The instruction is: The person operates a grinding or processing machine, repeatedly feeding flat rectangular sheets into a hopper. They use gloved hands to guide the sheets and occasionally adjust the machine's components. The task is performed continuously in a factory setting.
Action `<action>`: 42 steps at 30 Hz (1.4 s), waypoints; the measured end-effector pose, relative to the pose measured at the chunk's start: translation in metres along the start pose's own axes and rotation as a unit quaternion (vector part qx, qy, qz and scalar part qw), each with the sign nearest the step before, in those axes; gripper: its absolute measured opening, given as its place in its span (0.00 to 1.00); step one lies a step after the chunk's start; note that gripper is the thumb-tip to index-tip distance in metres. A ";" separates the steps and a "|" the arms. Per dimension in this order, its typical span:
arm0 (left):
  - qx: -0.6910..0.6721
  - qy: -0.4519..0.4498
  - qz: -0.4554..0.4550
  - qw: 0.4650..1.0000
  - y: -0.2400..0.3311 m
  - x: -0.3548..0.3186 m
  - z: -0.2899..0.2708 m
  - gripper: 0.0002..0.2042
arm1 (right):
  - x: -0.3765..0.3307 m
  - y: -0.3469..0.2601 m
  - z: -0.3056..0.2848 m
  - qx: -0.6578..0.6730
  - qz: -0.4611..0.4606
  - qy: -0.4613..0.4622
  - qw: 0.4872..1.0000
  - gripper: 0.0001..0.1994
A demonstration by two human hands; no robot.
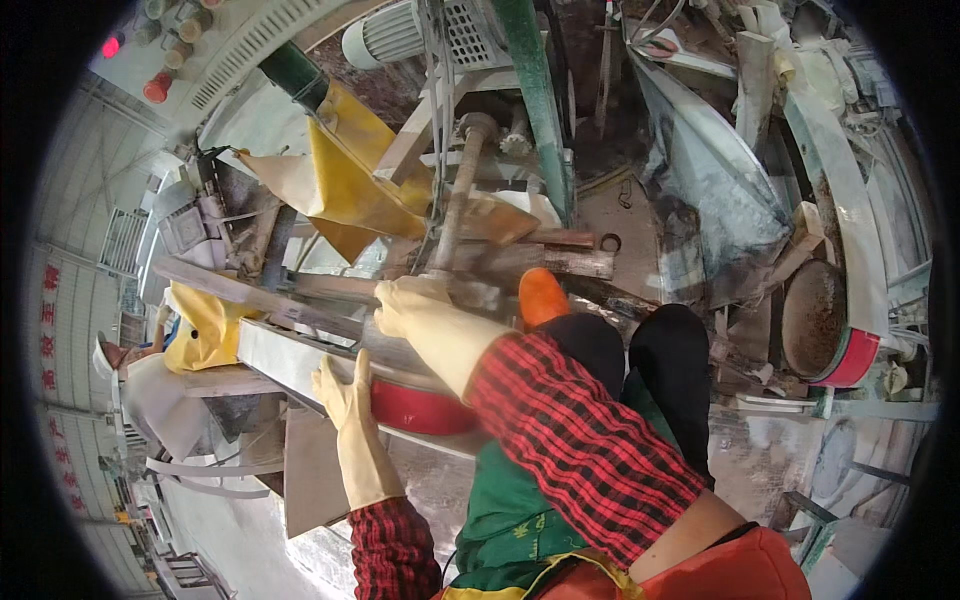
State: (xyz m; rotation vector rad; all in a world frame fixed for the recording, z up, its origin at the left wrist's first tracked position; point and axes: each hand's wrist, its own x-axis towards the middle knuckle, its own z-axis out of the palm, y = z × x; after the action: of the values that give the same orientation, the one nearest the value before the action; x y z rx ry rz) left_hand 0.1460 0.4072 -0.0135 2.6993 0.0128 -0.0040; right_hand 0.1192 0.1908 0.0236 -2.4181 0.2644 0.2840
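Both my hands wear cream rubber gloves. My left hand (350,410) rests near the side of a long white curved housing (280,355) with a red end band (425,408). Its thumb stands apart from the fingers, and nothing shows in its grasp. Across the housing's upper side reaches my right hand (412,308), its fingers curled closed. Whatever it may hold is hidden under the glove. Just beyond it stands a dusty metal rod (462,190), close to a wooden beam (255,295). An orange shoe tip (540,295) shows beside my right forearm.
Yellow sheeting (355,185) drapes over the machine ahead. A green metal post (537,110) and a motor (420,35) stand at the far side. At right are a grey plastic-like sheet (705,160) and another red-banded housing (850,357). A person in a pale hat (108,352) is at far left.
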 end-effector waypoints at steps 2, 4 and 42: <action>0.028 0.020 0.003 0.999 0.008 0.000 0.002 0.46 | -0.009 -0.003 -0.001 0.013 -0.016 0.037 0.999 0.17; 0.033 0.020 0.011 0.999 0.016 -0.002 0.007 0.48 | -0.018 -0.003 -0.001 0.016 -0.022 0.035 0.999 0.15; -0.068 0.073 0.295 0.950 -0.049 0.101 0.008 0.28 | -0.051 0.046 0.009 -0.316 -0.157 0.459 0.815 0.11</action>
State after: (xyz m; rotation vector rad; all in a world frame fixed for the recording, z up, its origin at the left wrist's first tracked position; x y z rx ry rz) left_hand 0.2465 0.4487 -0.0419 2.4560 -0.7194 0.3621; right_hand 0.0574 0.1683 0.0026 -3.0124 0.1881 -1.1620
